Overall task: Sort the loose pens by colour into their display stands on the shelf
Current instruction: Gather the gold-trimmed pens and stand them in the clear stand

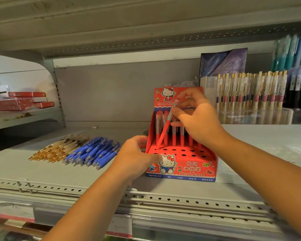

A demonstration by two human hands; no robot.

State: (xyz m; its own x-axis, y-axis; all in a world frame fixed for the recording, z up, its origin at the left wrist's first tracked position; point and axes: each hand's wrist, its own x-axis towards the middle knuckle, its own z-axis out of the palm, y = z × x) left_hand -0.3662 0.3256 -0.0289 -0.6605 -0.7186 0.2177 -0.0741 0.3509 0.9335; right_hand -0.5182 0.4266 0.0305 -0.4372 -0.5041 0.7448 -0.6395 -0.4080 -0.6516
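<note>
Closest to me are two bare arms, reaching up to the shelf (259, 141). Far to the left of the red stand (189, 168), on a side ledge, lie some flat red boxes (24, 100). Nearer the red stand, but well apart from it on its left, is a heap of loose gold pens (59, 148). Touching that heap is a heap of loose blue pens (94, 152).

Next comes the left hand (137, 153). It holds the left side of the red stand, with the thumb pressed on the front. I think that keeps the stand from sliding.

Over the red stand is the right hand (196, 119). Its thumb and fingers pinch the red pen (165, 129) near the top.

I think the step is putting red pens in their holes. Next, the pen must stand up straight and go down into a hole, and then the fingers let go. The two heaps wait for later.

The red pen leans, tip down, at the back left of the red stand. I cannot tell if the tip is in a hole yet. Its bottom half is red and its top half is see-through. More red pens stand beside it. The front holes are bare.

Right of the red stand, further back, a clear stand (250, 91) holds pens with gold clips.
</note>
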